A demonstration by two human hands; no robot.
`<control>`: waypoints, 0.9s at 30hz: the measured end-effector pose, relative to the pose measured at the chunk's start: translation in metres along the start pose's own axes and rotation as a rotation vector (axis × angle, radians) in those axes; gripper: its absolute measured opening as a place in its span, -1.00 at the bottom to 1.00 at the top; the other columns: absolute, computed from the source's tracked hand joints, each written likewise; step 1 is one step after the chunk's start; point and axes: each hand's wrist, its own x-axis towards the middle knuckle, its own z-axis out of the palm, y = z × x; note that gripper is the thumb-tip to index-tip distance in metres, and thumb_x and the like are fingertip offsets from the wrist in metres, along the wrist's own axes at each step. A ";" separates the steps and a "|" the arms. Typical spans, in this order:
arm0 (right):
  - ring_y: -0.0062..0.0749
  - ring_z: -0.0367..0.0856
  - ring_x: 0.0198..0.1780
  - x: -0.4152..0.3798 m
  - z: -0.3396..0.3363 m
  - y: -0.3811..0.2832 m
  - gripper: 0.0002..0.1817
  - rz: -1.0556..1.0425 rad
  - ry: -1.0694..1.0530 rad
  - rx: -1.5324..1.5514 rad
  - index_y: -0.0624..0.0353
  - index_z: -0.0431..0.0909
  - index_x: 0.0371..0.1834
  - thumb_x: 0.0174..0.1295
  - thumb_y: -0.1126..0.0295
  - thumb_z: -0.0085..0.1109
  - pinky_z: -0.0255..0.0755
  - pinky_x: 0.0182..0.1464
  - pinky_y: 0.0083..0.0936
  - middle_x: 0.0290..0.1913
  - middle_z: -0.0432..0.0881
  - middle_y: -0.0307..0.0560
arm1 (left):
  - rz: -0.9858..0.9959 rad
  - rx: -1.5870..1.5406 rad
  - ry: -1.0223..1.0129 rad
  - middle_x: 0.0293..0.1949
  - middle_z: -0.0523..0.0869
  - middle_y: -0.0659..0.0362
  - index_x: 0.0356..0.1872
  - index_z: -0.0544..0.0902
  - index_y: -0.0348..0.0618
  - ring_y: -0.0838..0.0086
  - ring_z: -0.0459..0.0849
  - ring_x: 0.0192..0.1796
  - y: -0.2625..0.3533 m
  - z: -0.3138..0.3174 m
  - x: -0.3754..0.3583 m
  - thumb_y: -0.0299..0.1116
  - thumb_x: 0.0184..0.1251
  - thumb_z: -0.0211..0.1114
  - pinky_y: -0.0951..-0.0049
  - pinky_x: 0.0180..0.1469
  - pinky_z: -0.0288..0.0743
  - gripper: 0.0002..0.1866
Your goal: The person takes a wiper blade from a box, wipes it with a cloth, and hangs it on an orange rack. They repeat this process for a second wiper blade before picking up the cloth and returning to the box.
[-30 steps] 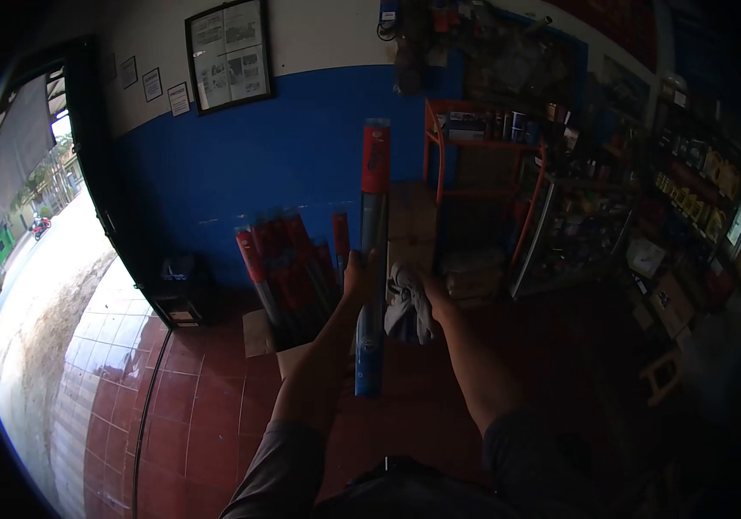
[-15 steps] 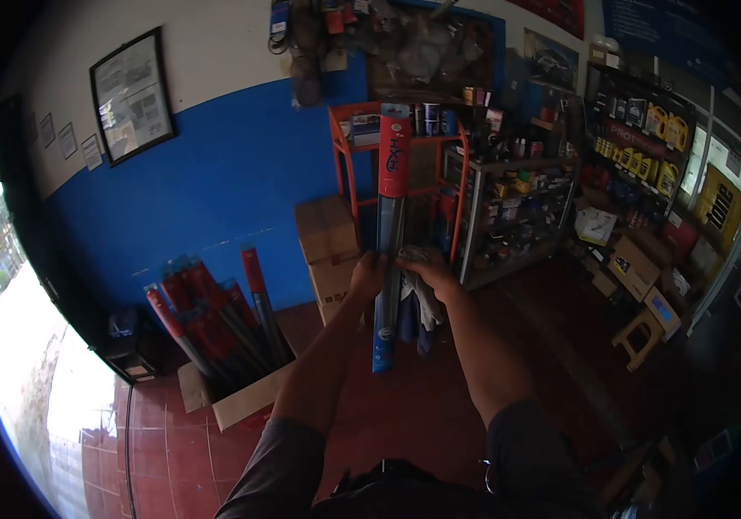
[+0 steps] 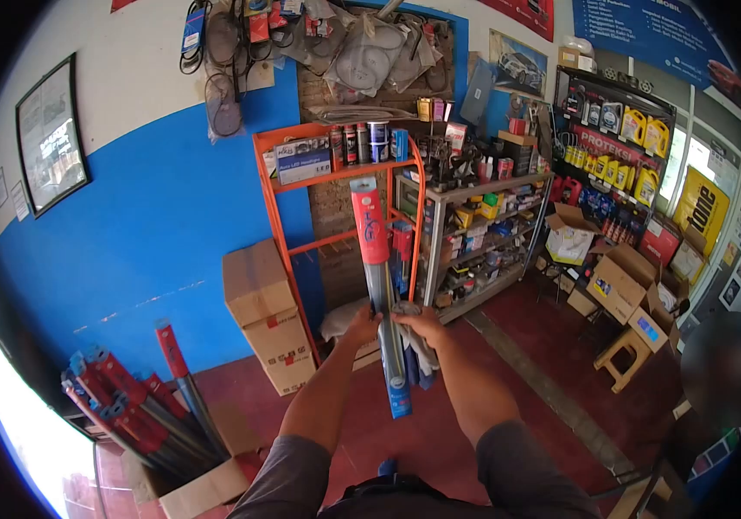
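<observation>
A long, narrow package [image 3: 370,227] with a red top and a blue lower end is held nearly upright in front of me. My left hand [image 3: 364,327] is closed round its left side at mid-length. On the other side, my right hand [image 3: 421,325] grips a greyish cloth [image 3: 422,353], which hangs down beside the package. Whether my right fingers also touch the package is hard to tell. Similar red-topped packages [image 3: 120,381] stand in an open cardboard box [image 3: 206,489] at the lower left.
An orange rack [image 3: 277,216] with cans and a headlight box stands ahead. Right of it is a metal shelf [image 3: 496,183] of small boxes. Stacked cartons [image 3: 258,285] stand by the blue wall. A stool [image 3: 623,356] and open cartons are at the right.
The view has turned to the right, so the rack and box appear farther left. The package now sits lower in view and tilts slightly. Both hands keep their hold.
</observation>
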 end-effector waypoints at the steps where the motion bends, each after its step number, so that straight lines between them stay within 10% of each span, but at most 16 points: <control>1: -0.45 0.72 -0.06 0.019 -0.003 0.011 -0.50 0.007 -0.005 -0.004 0.20 0.72 0.07 0.07 0.26 0.63 0.54 0.05 -0.45 -0.04 0.78 -0.19 | 0.058 -0.005 0.036 -0.01 0.74 -0.07 0.31 0.43 -0.32 0.33 0.71 0.00 -0.025 0.009 0.021 -0.30 0.57 0.18 0.23 0.04 0.55 -0.57; 11: -0.48 0.71 -0.15 0.206 -0.022 0.063 -0.55 0.115 -0.097 0.092 0.25 0.76 -0.04 0.01 0.30 0.64 0.55 -0.03 -0.51 -0.13 0.79 -0.14 | -0.331 0.117 0.006 0.05 0.73 -0.18 0.35 0.42 -0.27 0.07 0.74 0.09 -0.046 0.013 0.155 -0.19 0.55 0.21 0.13 0.08 0.57 -0.50; 20: -0.49 0.72 -0.19 0.376 -0.049 0.107 -0.55 0.149 -0.284 -0.119 0.20 0.76 -0.09 0.07 0.12 0.62 0.56 -0.09 -0.51 -0.17 0.78 -0.17 | -0.318 -0.022 0.155 -0.04 0.75 -0.13 0.30 0.44 -0.34 0.18 0.77 -0.13 -0.126 0.043 0.283 -0.12 0.52 0.25 0.19 -0.10 0.64 -0.46; 27: -0.53 0.73 -0.25 0.471 -0.052 0.182 -0.60 0.090 -0.494 0.175 0.21 0.77 -0.13 0.11 0.15 0.60 0.56 -0.17 -0.55 -0.21 0.78 -0.20 | -0.271 0.092 0.269 0.04 0.73 -0.21 0.26 0.49 -0.37 0.06 0.75 0.07 -0.217 0.067 0.360 -0.08 0.48 0.29 0.14 0.12 0.58 -0.43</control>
